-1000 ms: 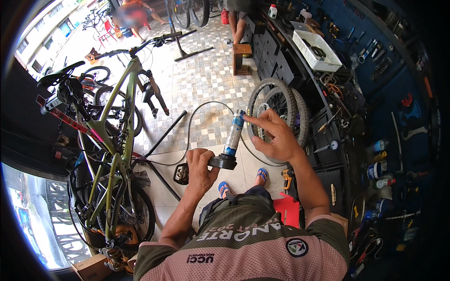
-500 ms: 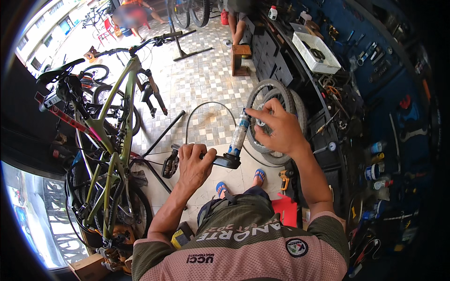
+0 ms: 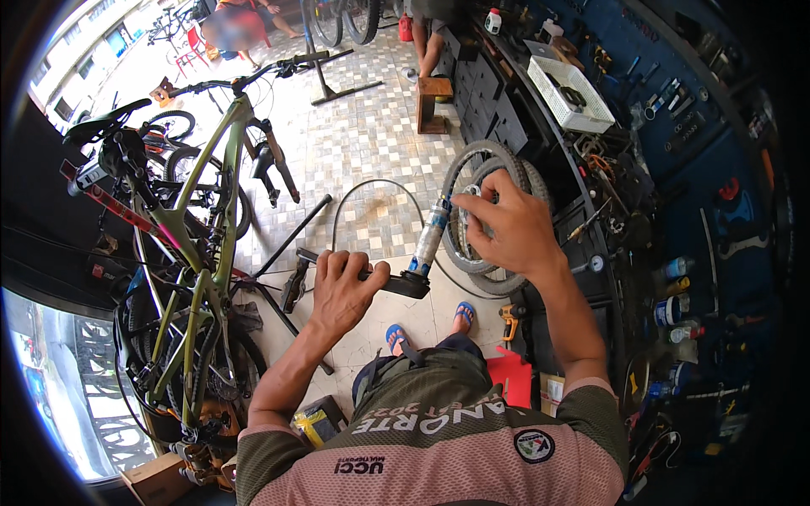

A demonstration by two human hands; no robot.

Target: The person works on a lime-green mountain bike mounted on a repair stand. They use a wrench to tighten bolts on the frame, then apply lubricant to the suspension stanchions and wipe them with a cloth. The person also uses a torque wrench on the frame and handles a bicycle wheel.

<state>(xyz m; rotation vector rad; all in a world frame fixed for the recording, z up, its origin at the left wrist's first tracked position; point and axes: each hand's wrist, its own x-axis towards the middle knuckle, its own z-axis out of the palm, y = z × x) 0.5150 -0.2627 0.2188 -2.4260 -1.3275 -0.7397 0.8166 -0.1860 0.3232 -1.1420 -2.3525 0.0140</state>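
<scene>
My left hand [image 3: 346, 291] is wrapped around a black bicycle crank arm [image 3: 405, 285]. A pedal [image 3: 296, 282] hangs at the crank's far left end, beyond my knuckles. From the crank's other end a silver spindle [image 3: 428, 240] rises, tilted up to the right, with blue smears like grease at its top and base. My right hand [image 3: 515, 223] is beside the spindle's upper end, fingers bent and apart. Its index fingertip reaches the spindle's tip; whether it presses there I cannot tell.
A green bicycle [image 3: 215, 198] stands at left. Bicycle wheels [image 3: 481, 156] lean against the black cabinets [image 3: 498, 118] at right. A white basket [image 3: 574, 97] rests on the bench. A yellow drill [image 3: 510, 320] is near my feet. Other people sit farther off beside a wooden stool [image 3: 433, 105] and the entrance.
The pedal has swung to a different angle on the crank. Both hands and the crank have shifted slightly, with my right index finger still at the spindle's tip.
</scene>
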